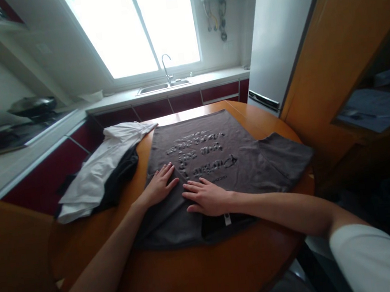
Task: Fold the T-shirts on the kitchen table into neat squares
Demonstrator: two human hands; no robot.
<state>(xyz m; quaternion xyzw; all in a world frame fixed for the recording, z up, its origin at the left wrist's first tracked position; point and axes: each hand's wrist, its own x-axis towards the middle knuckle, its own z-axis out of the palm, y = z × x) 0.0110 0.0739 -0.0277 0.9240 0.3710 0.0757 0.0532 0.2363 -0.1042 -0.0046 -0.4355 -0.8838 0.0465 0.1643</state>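
- I'm seeing, over my feed, a plain white sleeve (379, 256) on the right side.
- Its hem (335, 237) is forming a smooth, rounded edge, leaving the right forearm (280, 206) bare.
- The left forearm (108, 263) is showing bare, tapering toward the wrist (141, 203).
- The left hand (159, 187) and right hand (207, 196) are showing bare, slim fingers (164, 170).

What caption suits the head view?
Left hand and right hand rest on a gray T-shirt spread over a brown table.
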